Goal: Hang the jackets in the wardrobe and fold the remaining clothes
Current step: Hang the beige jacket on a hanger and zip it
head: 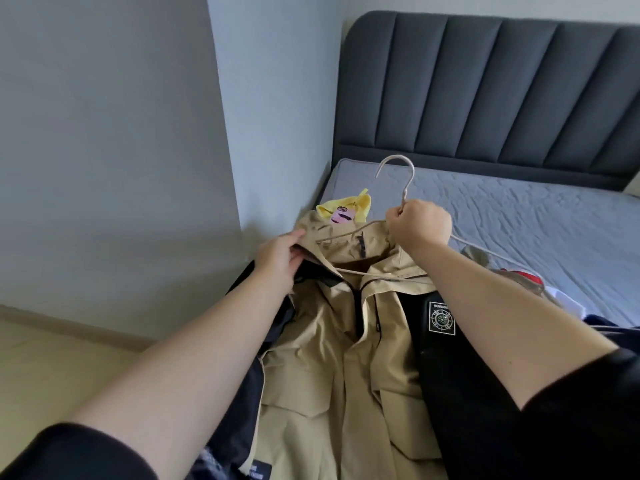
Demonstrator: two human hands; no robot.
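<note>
tan jacket (pixel 322 358) with black sleeves, creased, hanger (pixel 398 174) at collar

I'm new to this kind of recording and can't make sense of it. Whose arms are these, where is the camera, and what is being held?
There is no machine here. The camera sits on a person's head and looks down, so the two arms are that person's own. The right hand grips a pale hanger just below its hook. The left hand holds the collar edge of a beige jacket, which lies on a bed. One arm of the hanger reaches into the jacket's neck. A yellow garment lies beyond it and a black garment beside it.
</note>
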